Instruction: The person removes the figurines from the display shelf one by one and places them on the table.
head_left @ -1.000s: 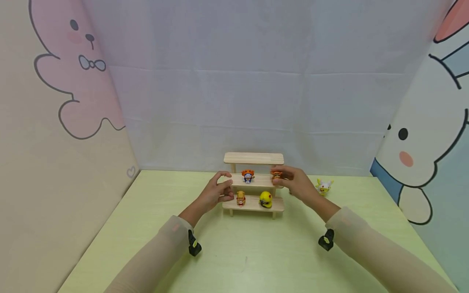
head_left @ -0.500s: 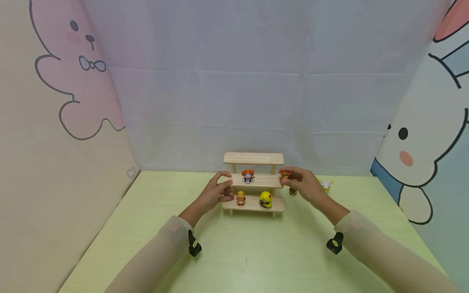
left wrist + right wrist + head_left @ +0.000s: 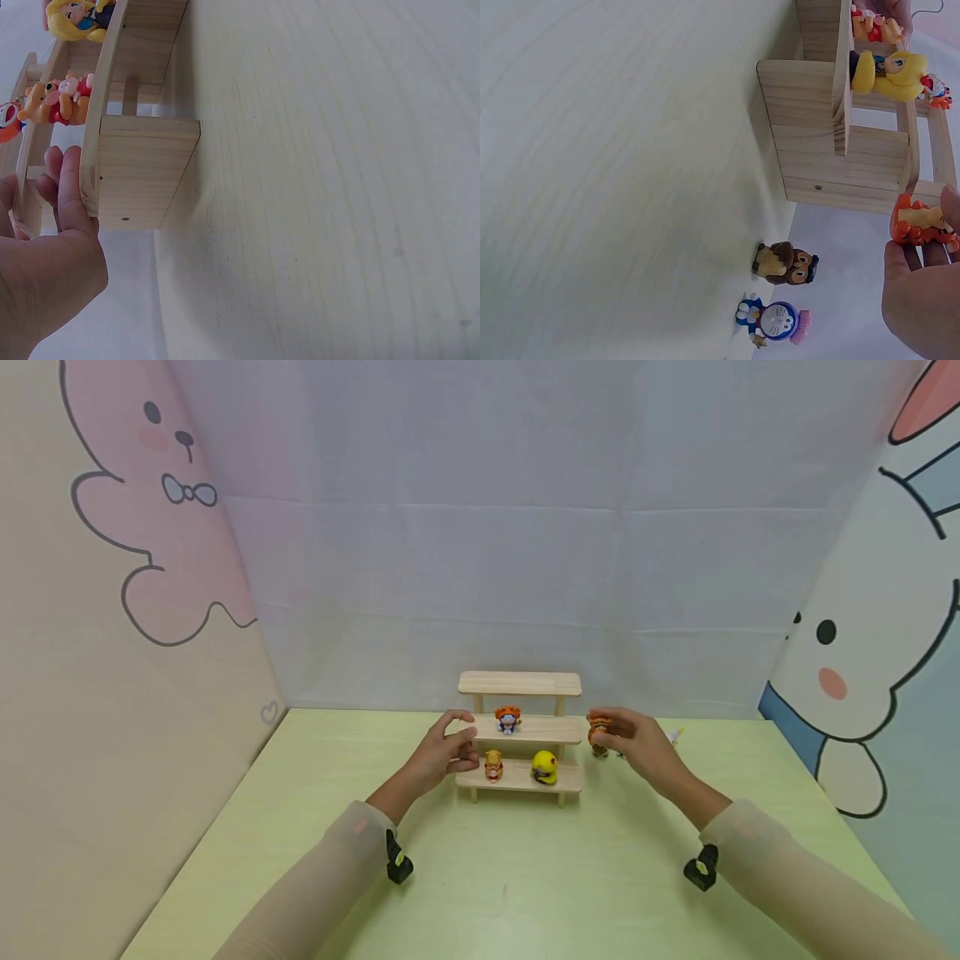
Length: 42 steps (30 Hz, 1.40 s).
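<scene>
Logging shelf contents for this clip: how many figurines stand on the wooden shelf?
3: orange-hatted figurine on the middle tier; Winnie-the-Pooh figurine left and yellow figurine right on the bottom tier. None seems hidden.

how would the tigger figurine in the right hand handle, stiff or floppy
The Tigger figurine would probably stay stiff, since it looks like molded plastic. It is likely light, being small enough for the right hand to pinch. Its smooth-looking surface may be slightly slippery.

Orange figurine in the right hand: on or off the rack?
Off. The right hand pinches the orange figurine beyond the wooden rack's right end; the head view shows a gap between.
</scene>
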Tool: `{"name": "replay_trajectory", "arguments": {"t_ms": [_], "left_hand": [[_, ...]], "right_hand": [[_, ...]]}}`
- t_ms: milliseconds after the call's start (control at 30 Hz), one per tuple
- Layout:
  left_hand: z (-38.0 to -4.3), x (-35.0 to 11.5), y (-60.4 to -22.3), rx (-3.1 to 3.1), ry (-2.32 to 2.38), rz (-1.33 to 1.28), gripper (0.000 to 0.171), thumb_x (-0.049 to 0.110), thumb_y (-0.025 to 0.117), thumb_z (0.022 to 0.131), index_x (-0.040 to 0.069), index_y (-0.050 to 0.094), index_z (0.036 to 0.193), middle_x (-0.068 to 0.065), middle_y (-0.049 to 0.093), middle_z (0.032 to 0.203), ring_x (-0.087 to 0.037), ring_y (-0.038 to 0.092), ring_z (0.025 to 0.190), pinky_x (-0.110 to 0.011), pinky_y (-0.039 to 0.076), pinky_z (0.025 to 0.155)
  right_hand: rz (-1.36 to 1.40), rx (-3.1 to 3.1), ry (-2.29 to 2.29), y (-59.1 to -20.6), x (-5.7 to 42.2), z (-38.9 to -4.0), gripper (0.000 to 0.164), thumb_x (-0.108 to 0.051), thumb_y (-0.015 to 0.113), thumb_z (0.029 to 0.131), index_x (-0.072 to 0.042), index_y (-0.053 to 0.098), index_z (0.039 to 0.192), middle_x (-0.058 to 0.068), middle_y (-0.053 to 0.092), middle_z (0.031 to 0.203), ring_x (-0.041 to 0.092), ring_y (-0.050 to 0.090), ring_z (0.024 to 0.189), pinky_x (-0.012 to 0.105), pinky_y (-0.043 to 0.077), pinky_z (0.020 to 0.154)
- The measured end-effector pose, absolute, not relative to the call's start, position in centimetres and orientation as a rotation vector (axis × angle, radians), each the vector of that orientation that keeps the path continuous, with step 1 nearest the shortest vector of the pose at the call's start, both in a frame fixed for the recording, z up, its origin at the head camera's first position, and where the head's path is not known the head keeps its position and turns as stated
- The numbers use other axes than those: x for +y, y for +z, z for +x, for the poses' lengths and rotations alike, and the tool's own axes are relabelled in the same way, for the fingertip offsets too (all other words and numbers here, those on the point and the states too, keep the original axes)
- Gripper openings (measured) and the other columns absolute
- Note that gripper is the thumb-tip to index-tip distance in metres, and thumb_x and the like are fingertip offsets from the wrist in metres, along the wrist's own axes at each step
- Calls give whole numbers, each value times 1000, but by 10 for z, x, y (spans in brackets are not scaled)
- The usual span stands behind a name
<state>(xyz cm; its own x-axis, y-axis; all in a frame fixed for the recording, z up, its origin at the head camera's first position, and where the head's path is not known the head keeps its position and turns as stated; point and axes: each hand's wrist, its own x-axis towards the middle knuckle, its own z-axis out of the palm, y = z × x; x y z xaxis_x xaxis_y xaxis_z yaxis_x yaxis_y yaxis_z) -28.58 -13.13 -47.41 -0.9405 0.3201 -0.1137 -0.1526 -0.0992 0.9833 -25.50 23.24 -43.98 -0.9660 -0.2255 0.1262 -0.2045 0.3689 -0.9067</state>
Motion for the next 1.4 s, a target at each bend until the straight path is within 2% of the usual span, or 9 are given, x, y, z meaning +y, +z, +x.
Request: {"name": "replay_trajectory", "arguments": {"t_ms": [100,233,367,600,767,900,1000,1167,1400], "left_hand": [[-285,-131,-473,1859,2110,180,24,21,57,108,18,50,131,-7,59,80,-18,68,71,-32,64,71],[-284,-130,-471,1855,2111,172,23,20,56,109,17,50,131,-7,60,79,-17,69,70,-32,63,71],[-284,-130,-470,1856,2111,163,23,20,56,109,18,50,131,-8,60,79,-17,69,70,-31,63,71],[-283,-129,-469,1868,2114,167,25,20,56,109,16,50,133,-7,61,78,-17,68,69,-31,64,70],[-282,-129,-469,1875,2104,177,32,20,56,109,12,46,139,-6,61,78,-17,68,70,-31,63,70],[-283,-130,-469,1875,2096,181,36,21,55,109,10,43,142,-6,60,79,-17,68,70,-31,63,70],[-283,-131,-470,1870,2095,184,37,21,55,109,9,43,142,-6,60,79,-17,68,71,-31,63,70],[-283,-131,-470,1865,2097,191,36,22,56,109,10,43,141,-6,60,80,-17,68,71,-31,63,71],[-283,-131,-470,1868,2097,185,34,22,56,109,11,44,139,-5,59,79,-17,68,71,-31,63,72]], "right_hand": [[-383,2555,-1722,-446,235,-254,46,-23,73,99,-8,61,140,22,62,138,11,68,112,27,55,93],[-370,2534,-1740,-454,238,-253,44,-19,72,99,-5,61,139,26,60,139,15,69,110,28,56,95],[-364,2505,-1761,-462,241,-253,45,-16,72,99,-1,59,140,27,61,138,18,70,110,23,55,92],[-309,2505,-1716,-477,243,-250,45,-14,70,100,0,58,141,22,65,134,16,68,113,33,56,96],[-325,2502,-1708,-487,244,-250,44,-13,72,99,3,60,138,23,61,137,21,67,116,20,54,90],[-326,2483,-1707,-495,245,-252,43,-12,72,98,4,61,136,25,63,135,17,69,113,16,53,88],[-317,2485,-1681,-498,245,-252,43,-11,72,98,5,60,136,26,64,134,17,69,113,17,54,88],[-283,2501,-1650,-499,244,-250,42,-10,72,98,5,60,135,25,65,131,28,68,117,19,55,87],[-331,2448,-1686,-501,244,-248,42,-5,71,97,10,57,134,28,67,124,31,70,110,29,59,86]]}}
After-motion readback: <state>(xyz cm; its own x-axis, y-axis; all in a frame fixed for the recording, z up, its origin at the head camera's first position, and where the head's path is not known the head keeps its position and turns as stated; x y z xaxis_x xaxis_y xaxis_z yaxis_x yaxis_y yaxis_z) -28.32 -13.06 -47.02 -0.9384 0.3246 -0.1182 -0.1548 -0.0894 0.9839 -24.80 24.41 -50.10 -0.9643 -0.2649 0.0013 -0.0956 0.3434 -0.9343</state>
